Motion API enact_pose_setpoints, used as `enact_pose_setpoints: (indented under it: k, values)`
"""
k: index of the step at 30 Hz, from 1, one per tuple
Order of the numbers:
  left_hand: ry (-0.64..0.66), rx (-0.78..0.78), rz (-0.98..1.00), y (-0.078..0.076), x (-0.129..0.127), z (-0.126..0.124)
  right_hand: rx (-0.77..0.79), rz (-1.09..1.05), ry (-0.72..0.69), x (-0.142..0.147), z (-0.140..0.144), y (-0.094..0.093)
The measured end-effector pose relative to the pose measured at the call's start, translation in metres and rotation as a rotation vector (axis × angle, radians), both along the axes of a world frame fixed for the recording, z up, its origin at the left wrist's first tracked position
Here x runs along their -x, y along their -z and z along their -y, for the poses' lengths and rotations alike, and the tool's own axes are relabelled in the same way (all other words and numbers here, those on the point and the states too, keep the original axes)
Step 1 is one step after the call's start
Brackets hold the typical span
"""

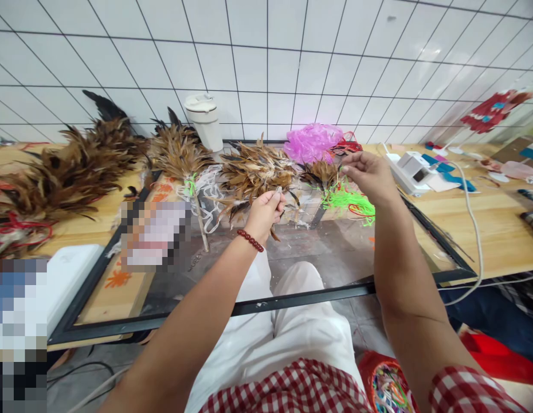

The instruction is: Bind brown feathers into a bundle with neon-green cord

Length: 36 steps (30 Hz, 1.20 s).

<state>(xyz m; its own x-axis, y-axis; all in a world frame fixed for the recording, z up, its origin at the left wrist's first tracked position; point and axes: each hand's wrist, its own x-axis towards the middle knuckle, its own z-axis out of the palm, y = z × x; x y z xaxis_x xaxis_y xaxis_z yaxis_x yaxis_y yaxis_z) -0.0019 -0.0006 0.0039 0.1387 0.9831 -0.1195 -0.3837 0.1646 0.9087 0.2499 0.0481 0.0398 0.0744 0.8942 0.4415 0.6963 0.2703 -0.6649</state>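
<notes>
My left hand (265,213) is closed on the base of a bunch of brown feathers (253,172), held over the glass table top (335,252). A red bead bracelet sits on that wrist. My right hand (366,175) is raised to the right, its fingertips pinching at a smaller brown feather tuft (321,172) that has neon green string (347,201) hanging under it. What exactly lies between those fingertips is too small to tell.
More feather bundles (77,166) lie at the left on the wooden bench. A white lidded cup (204,120) and a pink plastic bag (313,142) stand by the tiled wall. A white device (410,169) with a cable lies at the right; a red basket (389,384) is below.
</notes>
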Motion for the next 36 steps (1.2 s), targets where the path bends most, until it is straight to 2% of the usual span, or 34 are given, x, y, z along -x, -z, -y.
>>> enact_pose_setpoints:
  k: [4,7,9,11,13,16,18,21,24,27,31,36]
  values:
    - [0.005,0.0,0.001,0.001,0.001,-0.001,-0.135,0.13,0.238,-0.008,0.004,-0.003]
    - [-0.005,-0.005,0.006,0.002,0.0,-0.001,-0.375,0.13,0.354,-0.009,0.012,-0.012]
    - [-0.013,-0.01,0.015,0.002,0.0,-0.001,-0.568,-0.033,0.321,-0.002,0.016,-0.017]
    - [-0.015,-0.014,0.024,0.002,0.0,-0.001,-0.613,-0.247,0.196,0.008,0.016,-0.019]
    - [-0.015,-0.022,0.042,0.002,0.0,-0.002,-0.502,-0.433,0.018,0.019,0.015,-0.018]
    - [0.0,-0.066,0.124,0.001,0.001,-0.001,-0.179,-0.61,-0.291,0.037,0.014,-0.011]
    - [0.055,-0.094,0.19,0.0,0.002,0.001,0.024,-0.684,-0.468,0.052,0.016,-0.005]
    - [0.186,-0.063,0.23,-0.002,0.003,0.004,0.193,-0.758,-0.595,0.076,0.022,0.004]
    - [0.279,0.008,0.192,-0.001,0.002,0.006,0.233,-0.801,-0.613,0.092,0.025,0.012]
    - [0.286,0.04,0.216,0.0,0.001,0.006,0.22,-0.844,-0.578,0.094,0.024,0.014]
    - [0.21,0.041,0.307,-0.002,0.002,0.004,0.244,-0.873,-0.503,0.077,0.016,0.011]
    - [0.093,0.022,0.278,-0.005,0.004,0.002,0.217,-0.827,-0.451,0.052,0.012,0.002]
